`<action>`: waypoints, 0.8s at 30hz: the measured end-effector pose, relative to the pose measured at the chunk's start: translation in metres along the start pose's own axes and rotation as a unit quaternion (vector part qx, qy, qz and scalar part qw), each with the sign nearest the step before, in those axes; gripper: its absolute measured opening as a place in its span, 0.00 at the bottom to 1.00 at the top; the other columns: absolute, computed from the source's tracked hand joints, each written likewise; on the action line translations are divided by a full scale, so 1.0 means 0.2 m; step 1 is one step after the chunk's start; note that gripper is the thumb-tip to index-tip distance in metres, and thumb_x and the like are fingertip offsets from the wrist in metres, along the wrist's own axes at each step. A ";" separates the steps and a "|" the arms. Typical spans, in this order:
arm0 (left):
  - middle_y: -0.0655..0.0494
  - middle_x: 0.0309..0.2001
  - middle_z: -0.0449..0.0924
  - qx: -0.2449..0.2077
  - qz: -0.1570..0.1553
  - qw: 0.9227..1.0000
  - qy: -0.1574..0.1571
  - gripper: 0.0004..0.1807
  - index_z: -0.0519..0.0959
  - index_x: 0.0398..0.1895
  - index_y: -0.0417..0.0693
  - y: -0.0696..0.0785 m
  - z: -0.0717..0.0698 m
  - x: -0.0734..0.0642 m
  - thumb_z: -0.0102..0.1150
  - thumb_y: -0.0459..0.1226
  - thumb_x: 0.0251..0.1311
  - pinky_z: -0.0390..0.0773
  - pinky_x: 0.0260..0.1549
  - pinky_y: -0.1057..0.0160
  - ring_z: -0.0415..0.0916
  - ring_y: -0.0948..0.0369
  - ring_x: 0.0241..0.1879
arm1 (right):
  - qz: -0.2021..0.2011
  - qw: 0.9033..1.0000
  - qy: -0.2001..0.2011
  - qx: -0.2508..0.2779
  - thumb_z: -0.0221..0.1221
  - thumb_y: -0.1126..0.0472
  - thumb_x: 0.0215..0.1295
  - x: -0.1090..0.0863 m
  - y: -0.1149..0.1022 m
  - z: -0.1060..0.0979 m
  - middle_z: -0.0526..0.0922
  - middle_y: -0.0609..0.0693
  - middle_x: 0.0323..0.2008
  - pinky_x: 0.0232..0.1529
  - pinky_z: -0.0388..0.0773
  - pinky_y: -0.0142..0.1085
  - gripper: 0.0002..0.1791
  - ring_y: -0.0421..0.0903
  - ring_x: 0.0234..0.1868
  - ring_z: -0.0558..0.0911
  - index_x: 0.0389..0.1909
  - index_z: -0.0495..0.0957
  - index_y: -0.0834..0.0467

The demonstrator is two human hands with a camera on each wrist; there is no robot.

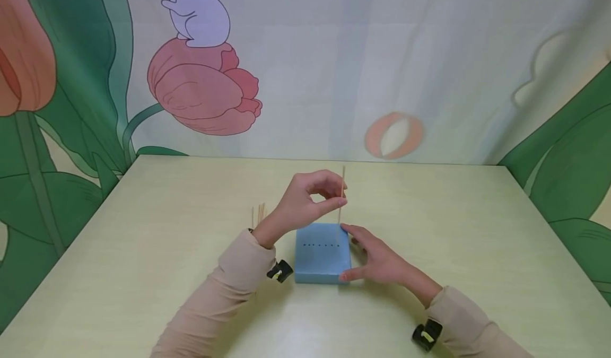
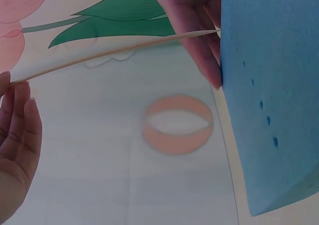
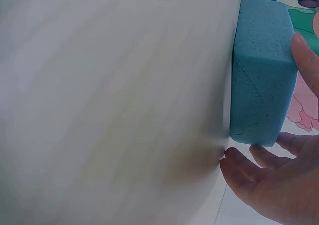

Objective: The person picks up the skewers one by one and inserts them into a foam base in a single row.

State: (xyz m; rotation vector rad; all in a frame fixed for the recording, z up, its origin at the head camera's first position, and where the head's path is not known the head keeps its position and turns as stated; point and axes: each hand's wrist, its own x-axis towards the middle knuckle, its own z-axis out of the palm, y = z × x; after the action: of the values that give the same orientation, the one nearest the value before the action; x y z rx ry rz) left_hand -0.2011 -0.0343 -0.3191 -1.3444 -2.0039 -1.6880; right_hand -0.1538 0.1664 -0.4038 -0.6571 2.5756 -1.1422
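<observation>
My left hand (image 1: 297, 205) pinches a thin wooden skewer (image 1: 343, 180) between thumb and fingertips, above a blue foam block (image 1: 319, 261). The skewer stands nearly upright, and in the left wrist view its pointed tip (image 2: 212, 32) is right at the block's top face, near one end of a row of small holes (image 2: 261, 105). My right hand (image 1: 384, 261) grips the block's right side, with its thumb at the near corner and its fingers at the far one. In the right wrist view, the fingertips (image 3: 256, 150) rest along the block's edge.
More thin skewers (image 1: 261, 212) stand up behind my left wrist, their lower parts hidden by the arm. The pale table (image 1: 453, 215) reaches back to a curtain (image 1: 305, 82) printed with flowers and an animal.
</observation>
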 end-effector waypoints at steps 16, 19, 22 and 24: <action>0.48 0.28 0.78 0.010 -0.005 1.000 0.001 0.07 0.76 0.33 0.35 -0.02 0.02 0.00 0.61 0.24 0.49 0.79 0.30 0.64 0.76 0.63 0.28 | -0.020 1.000 -0.001 -0.001 0.70 0.49 0.43 0.01 0.01 0.00 0.59 0.58 0.64 0.59 0.61 0.53 0.53 0.59 0.61 0.62 0.67 0.52 0.60; 0.48 0.28 0.79 0.009 -0.009 1.000 -0.001 0.07 0.76 0.32 0.35 -0.03 0.03 0.00 0.61 0.24 0.49 0.79 0.30 0.64 0.76 0.63 0.28 | -0.021 1.000 -0.002 0.000 0.71 0.49 0.43 0.01 0.01 0.00 0.59 0.58 0.64 0.59 0.61 0.52 0.53 0.58 0.62 0.62 0.67 0.52 0.60; 0.47 0.28 0.79 0.009 -0.017 1.000 -0.004 0.07 0.76 0.32 0.35 -0.04 0.04 0.00 0.61 0.24 0.49 0.79 0.31 0.65 0.76 0.62 0.28 | -0.020 1.000 -0.004 0.003 0.70 0.48 0.43 0.01 0.01 0.00 0.59 0.58 0.64 0.59 0.61 0.52 0.53 0.58 0.62 0.62 0.67 0.52 0.59; 0.47 0.28 0.79 0.008 -0.027 1.000 -0.005 0.07 0.76 0.32 0.35 -0.04 0.04 -0.01 0.61 0.24 0.50 0.79 0.31 0.65 0.76 0.63 0.29 | -0.021 1.000 -0.006 0.005 0.70 0.48 0.43 0.01 0.01 0.00 0.59 0.58 0.64 0.59 0.61 0.53 0.53 0.58 0.62 0.62 0.67 0.52 0.59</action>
State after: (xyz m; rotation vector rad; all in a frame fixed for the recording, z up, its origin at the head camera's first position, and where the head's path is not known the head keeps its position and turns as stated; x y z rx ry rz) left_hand -0.2028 -0.0272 -0.3294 -1.3075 -2.0718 -1.6881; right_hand -0.1564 0.1670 -0.4057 -0.7173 2.5561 -1.1594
